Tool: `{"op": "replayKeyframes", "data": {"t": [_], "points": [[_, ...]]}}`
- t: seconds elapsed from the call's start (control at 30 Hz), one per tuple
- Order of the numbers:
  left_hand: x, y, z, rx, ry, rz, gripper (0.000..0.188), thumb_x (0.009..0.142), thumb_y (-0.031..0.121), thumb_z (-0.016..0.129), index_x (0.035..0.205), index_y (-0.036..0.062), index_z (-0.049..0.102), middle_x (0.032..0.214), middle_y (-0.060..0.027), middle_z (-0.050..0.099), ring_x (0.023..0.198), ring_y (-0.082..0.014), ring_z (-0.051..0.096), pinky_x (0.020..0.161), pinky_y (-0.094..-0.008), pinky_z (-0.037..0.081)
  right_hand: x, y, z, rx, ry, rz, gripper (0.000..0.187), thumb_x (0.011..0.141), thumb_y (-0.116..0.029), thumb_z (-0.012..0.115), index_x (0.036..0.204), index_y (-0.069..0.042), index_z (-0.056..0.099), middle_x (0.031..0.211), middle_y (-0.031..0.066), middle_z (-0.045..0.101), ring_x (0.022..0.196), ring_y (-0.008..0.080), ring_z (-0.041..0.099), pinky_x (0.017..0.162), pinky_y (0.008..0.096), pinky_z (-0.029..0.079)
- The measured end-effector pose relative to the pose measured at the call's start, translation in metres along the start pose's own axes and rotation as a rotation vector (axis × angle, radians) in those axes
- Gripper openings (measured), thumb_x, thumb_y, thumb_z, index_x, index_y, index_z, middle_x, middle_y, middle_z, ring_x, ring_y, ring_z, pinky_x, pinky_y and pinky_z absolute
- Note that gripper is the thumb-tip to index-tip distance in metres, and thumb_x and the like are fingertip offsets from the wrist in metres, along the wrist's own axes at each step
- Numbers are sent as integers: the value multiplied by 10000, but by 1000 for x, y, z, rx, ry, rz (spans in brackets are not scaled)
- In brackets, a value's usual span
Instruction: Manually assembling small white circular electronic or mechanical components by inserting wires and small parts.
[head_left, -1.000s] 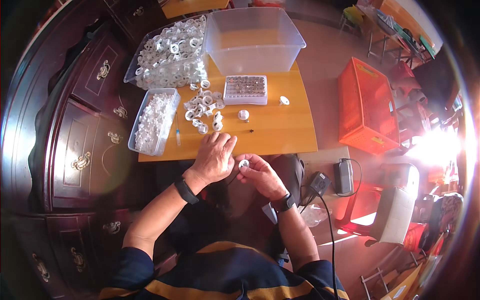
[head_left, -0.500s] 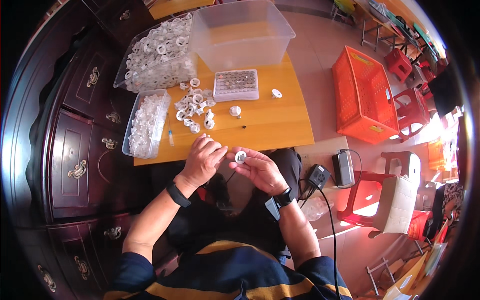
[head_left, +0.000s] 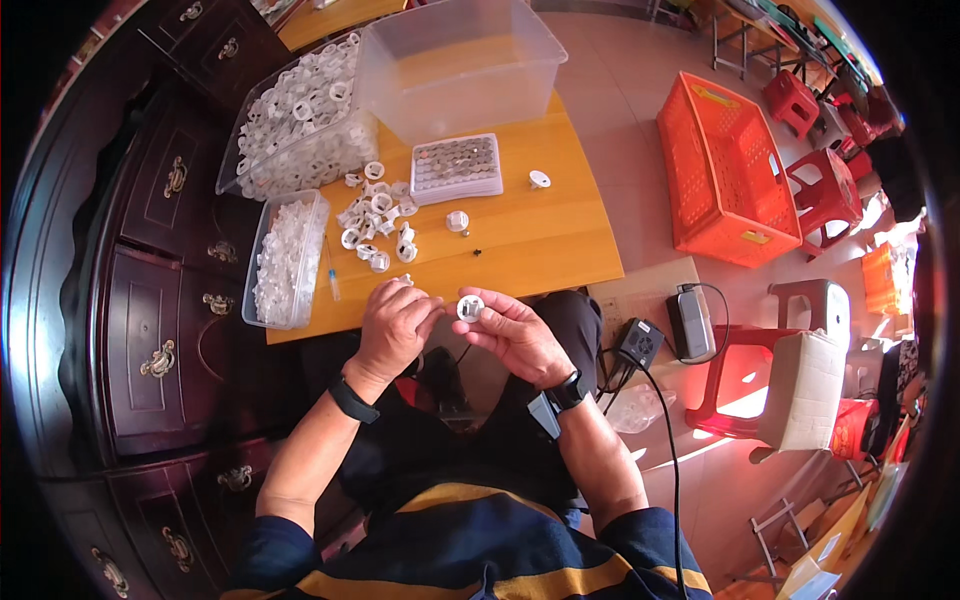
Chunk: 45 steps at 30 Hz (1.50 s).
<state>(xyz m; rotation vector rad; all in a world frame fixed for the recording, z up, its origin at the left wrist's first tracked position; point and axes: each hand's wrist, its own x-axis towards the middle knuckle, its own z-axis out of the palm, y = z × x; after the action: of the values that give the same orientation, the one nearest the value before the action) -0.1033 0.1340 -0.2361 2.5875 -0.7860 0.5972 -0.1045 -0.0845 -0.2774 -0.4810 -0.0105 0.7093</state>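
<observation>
My right hand [head_left: 520,340] pinches a small round white plastic part [head_left: 470,308] between thumb and fingers. Its hollow side faces up, with dark and metallic bits inside. Close on its left is my left hand [head_left: 392,332], fingers curled and thumb pressed to the forefinger; what they hold, if anything, is hidden. Both hands are just off the table's near edge. On the wooden table [head_left: 560,235] lies a loose pile of similar white parts [head_left: 378,205]. A white tray [head_left: 458,188] of small round metallic pieces sits beyond, with a single white part [head_left: 456,221] before it.
A large clear bin [head_left: 300,150] of white rings, a second clear bin [head_left: 465,85] and a tub [head_left: 290,262] of small translucent pieces stand on the table. Dark drawers [head_left: 150,340] line the left. An orange crate [head_left: 730,170] and red stools [head_left: 830,190] are at right.
The round part in my right hand has turned, so more of its hollow inside shows. My left hand stays curled beside it. The whole view has shifted slightly.
</observation>
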Motion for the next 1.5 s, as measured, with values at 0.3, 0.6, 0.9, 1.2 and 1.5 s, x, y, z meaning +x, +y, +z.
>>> {"op": "replayKeyframes", "data": {"t": [0.3, 0.6, 0.9, 1.2, 1.5], "points": [[4, -5, -3, -28, -10, -36, 138, 737, 91, 780, 818, 95, 668, 782, -38, 631, 802, -274, 607, 769, -411, 470, 1, -6, 4, 85, -19, 14, 336, 1045, -99, 470, 1342, 47, 524, 1313, 234, 603, 1108, 265, 673, 955, 315, 563], [-1, 5, -9, 31, -41, -94, 119, 760, 54, 738, 863, 80, 683, 801, -49, 643, 812, -274, 613, 773, -408, 477, -1, -4, 3, 65, 9, 0, 351, 1047, -100, 460, 1362, 49, 506, 1312, 241, 601, 1112, 273, 673, 941, 315, 572], [6, 3, -13, -35, 7, -144, 130, 745, -7, 735, 857, 46, 694, 833, -91, 669, 824, -303, 635, 753, -406, 513, 1, -2, 0, 88, -3, -2, 352, 1056, -115, 457, 1372, 32, 506, 1299, 222, 616, 1081, 243, 685, 919, 299, 581], [16, 11, -18, -115, 59, -155, 130, 744, -10, 733, 843, 51, 676, 822, -87, 670, 796, -302, 628, 736, -410, 511, 2, 0, 0, 113, 4, 7, 352, 1048, -132, 492, 1361, 25, 523, 1251, 201, 647, 1055, 244, 696, 906, 303, 588], [35, 44, -28, -73, 81, -5, 152, 740, -5, 735, 851, 71, 665, 800, -69, 635, 752, -282, 609, 709, -392, 513, 2, 5, -2, 63, 40, -18, 332, 1020, -94, 552, 1330, 23, 562, 1214, 122, 662, 1045, 213, 685, 894, 298, 584]]}}
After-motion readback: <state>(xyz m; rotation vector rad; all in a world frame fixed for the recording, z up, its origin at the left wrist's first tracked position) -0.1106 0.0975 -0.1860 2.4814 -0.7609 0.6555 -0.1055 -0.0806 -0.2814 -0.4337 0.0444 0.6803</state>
